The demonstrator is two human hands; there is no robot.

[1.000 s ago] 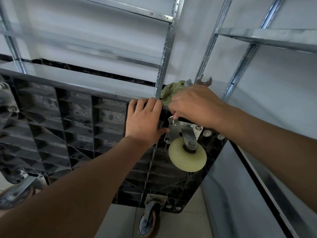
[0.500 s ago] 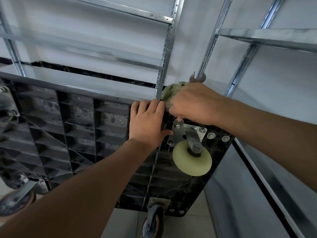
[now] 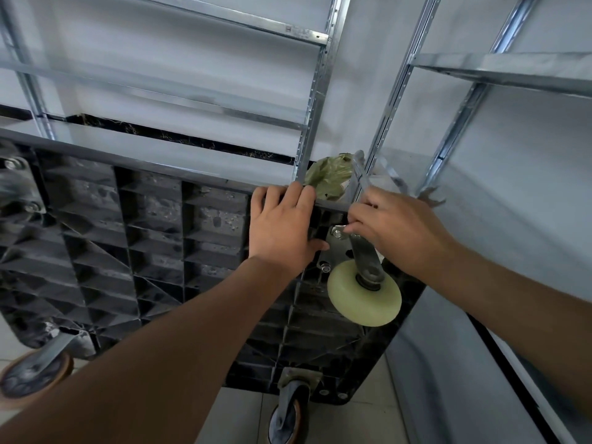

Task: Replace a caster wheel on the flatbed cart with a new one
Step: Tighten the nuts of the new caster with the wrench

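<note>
Wheel (image 3: 365, 293) seated on cart (image 3: 128, 235); right hand (image 3: 397, 232) pinches spanner (image 3: 360, 174) on top bolt (image 3: 337, 232), left hand (image 3: 285, 225) spread flat beside. Tightening remains.

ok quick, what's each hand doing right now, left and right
Left hand: open, fingers flat against the top edge of the black ribbed plastic cart underside.
Right hand: grip closed on the silver metal wrench, at a bolt.
</note>
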